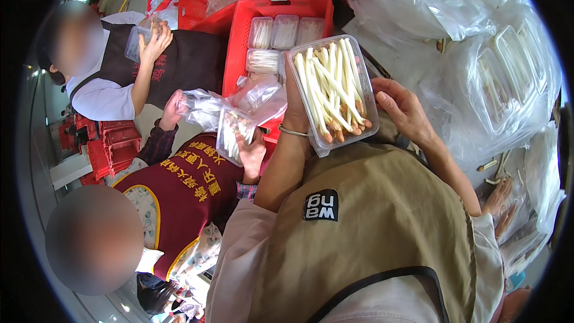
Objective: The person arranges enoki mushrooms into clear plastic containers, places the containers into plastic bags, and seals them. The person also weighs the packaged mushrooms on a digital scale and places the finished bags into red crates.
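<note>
A clear plastic tray [332,94] full of long white stalks with small brown heads, which look like mushrooms [338,80], is held above my apron. My left hand [294,94] grips it from the left side and underneath, with most fingers hidden behind the tray; a bangle is on that wrist. At the tray's right edge is my right hand [399,105], its fingertips against or just beside the rim and its thumb apart. Beyond the tray stands a red plastic crate [234,49] with several filled clear tubs [285,31] and some loose plastic film [258,96].
On the left a co-worker's hand [251,154] holds a filled tub [233,134] with a plastic bag; another person holds a tub [136,44]. At right, plastic film [430,4] covers trays [515,63] on a table. Another person's hands [497,199] are near loose stalks [495,170].
</note>
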Demonstrator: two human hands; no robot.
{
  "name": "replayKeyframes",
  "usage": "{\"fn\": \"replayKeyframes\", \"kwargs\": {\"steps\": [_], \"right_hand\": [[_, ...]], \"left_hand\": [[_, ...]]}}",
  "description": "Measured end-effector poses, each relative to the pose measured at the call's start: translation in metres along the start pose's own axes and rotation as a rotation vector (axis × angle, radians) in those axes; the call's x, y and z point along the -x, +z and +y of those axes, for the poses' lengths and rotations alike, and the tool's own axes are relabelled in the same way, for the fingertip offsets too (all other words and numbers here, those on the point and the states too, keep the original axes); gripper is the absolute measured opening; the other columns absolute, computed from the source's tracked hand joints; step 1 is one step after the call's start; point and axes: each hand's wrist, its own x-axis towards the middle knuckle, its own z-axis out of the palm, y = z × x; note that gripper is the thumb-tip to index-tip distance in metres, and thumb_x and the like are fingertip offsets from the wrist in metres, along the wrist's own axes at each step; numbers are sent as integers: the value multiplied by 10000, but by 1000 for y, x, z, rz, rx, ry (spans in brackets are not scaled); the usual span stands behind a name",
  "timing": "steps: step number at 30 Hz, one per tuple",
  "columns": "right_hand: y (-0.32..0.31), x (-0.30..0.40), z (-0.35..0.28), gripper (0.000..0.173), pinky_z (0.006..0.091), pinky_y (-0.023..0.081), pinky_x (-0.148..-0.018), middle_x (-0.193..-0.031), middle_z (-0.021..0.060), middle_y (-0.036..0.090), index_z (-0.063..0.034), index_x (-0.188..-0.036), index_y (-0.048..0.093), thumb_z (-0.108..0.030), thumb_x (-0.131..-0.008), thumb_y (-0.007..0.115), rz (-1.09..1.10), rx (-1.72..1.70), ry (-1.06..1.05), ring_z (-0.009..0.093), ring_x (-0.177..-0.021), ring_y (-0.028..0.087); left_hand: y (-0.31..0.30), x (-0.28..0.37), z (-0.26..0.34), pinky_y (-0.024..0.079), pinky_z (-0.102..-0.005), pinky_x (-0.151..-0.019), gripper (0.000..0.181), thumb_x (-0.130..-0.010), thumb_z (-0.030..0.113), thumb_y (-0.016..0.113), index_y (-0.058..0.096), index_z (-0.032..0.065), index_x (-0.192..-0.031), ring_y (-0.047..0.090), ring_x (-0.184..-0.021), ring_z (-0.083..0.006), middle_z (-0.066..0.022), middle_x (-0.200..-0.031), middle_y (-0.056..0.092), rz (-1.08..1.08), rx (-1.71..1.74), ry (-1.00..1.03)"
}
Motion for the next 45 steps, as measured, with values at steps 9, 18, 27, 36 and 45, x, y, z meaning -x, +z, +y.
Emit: {"fn": "replayKeyframes", "kwargs": {"steps": [9, 18, 27, 36, 45], "right_hand": [[14, 8, -46, 356, 429, 380, -982, -1275, 193, 462, -48, -983, 576, -119, -687, 761, 302, 577, -591, 339, -1228, 421], [25, 7, -47, 242, 485, 379, -951, -1222, 131, 493, -27, -809, 559, -60, -629, 717, 213, 881, -663, 364, -1254, 376], [4, 30, -52, 180, 351, 492, -769, -947, 94, 609, -16, -843, 539, 38, -704, 639, 181, 557, -458, 272, -877, 610], [1, 31, -51, 238, 343, 479, -671, -834, 84, 605, -46, -922, 575, -69, -721, 700, 147, 682, -526, 253, -760, 584], [4, 43, -53, 216, 343, 466, -600, -779, 85, 593, -45, -909, 601, -15, -705, 666, 181, 800, -672, 259, -683, 570]], "left_hand": [[17, -13, -9, 441, -418, -954, 807, -901, 655, 214, 412, -14, -1307, 551, -1096, -334, -228, -1251, 515, -20, -136, 159], [8, -21, -20, 389, -430, -1009, 776, -908, 636, 224, 395, 6, -1327, 496, -1168, -344, -225, -1315, 462, -123, 45, 221], [9, -18, -25, 379, -449, -1021, 804, -897, 653, 222, 351, 11, -1362, 466, -1200, -372, -240, -1346, 423, -255, 254, 178], [15, -26, -31, 385, -425, -1016, 769, -915, 618, 205, 385, -2, -1333, 492, -1176, -345, -225, -1313, 465, -11, -106, 219], [19, -19, -40, 388, -420, -1014, 794, -903, 645, 216, 382, 3, -1339, 487, -1184, -335, -219, -1329, 453, -55, -83, 166]]}}
